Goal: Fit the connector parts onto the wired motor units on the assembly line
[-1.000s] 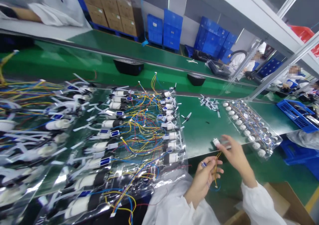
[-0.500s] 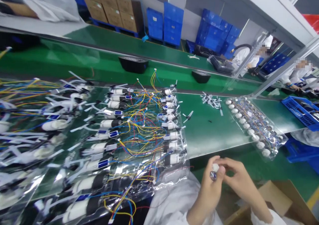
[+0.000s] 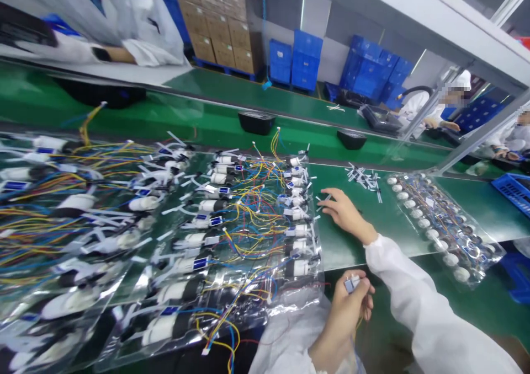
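My left hand [image 3: 345, 313] is closed round a small part with a white top and a pale, label-like face [image 3: 351, 283]. Thin yellow and blue wires hang below that fist. My right hand [image 3: 343, 211] reaches over the green bench, thumb and fingers apart around a small piece with white strips [image 3: 325, 198]; firm contact cannot be made out. Left of it lies a clear plastic sheet [image 3: 290, 302] carrying rows of white-and-black cylindrical motors [image 3: 213, 205] with coloured wires and white strips.
A pile of white strip pieces [image 3: 364, 176] lies beyond my right hand. Farther right is a bagged set of round white parts [image 3: 433, 233], near a blue crate [image 3: 513, 194]. Black bins [image 3: 256, 123] stand along the back ledge. A co-worker's sleeve [image 3: 153, 51] is across the bench.
My right hand has left my left hand and moved forward to the lone strip piece on the bench. My left hand still holds its part. The view has shifted left.
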`<state>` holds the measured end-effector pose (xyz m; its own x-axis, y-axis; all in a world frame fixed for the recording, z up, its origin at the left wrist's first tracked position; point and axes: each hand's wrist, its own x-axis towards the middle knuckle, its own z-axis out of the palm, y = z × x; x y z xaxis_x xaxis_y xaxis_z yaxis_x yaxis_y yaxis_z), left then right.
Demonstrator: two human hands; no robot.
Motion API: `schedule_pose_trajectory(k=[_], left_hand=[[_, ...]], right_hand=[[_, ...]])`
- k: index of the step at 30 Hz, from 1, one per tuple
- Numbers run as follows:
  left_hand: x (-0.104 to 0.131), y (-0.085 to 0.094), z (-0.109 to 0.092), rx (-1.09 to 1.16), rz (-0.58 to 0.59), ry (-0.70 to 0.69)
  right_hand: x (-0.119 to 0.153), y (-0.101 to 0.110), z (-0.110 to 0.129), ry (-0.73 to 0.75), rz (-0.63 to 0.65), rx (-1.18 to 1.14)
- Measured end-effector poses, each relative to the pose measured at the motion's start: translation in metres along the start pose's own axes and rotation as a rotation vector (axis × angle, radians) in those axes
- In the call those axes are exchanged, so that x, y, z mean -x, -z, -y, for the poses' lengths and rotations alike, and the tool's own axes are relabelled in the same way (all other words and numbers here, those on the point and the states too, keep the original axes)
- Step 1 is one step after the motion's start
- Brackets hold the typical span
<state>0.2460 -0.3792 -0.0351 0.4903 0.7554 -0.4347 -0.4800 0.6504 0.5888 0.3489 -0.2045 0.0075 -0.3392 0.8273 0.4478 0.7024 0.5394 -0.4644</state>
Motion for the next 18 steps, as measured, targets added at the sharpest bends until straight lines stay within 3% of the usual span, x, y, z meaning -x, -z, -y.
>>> schedule_pose_trajectory(k=[2,4,8,10,14,18], left_hand=[[0.001,0.001,-0.004,-0.003,-0.001,-0.037],[0.003,0.003,-0.009,-0.021,0.015,-0.066],[0.013,0.005,-0.024,-0.080,0.114,-0.098],[0.018,0.006,-0.031,-0.126,0.187,-0.142],[0.026,0.009,-0.038,-0.164,0.229,-0.171],[0.031,0.010,-0.036,-0.174,0.097,-0.266]], right_hand=[[-0.006,-0.015,-0.007,0.018,-0.052,-0.021],[0.001,-0.014,-0.005,-0.005,-0.151,-0.031],[0.042,0.023,0.026,-0.149,-0.390,-0.025],[0.069,0.046,0.051,-0.242,-0.432,-0.041],[0.114,0.078,0.102,-0.428,-0.324,-0.214],[0.137,0.081,0.127,-0.470,-0.151,-0.326]])
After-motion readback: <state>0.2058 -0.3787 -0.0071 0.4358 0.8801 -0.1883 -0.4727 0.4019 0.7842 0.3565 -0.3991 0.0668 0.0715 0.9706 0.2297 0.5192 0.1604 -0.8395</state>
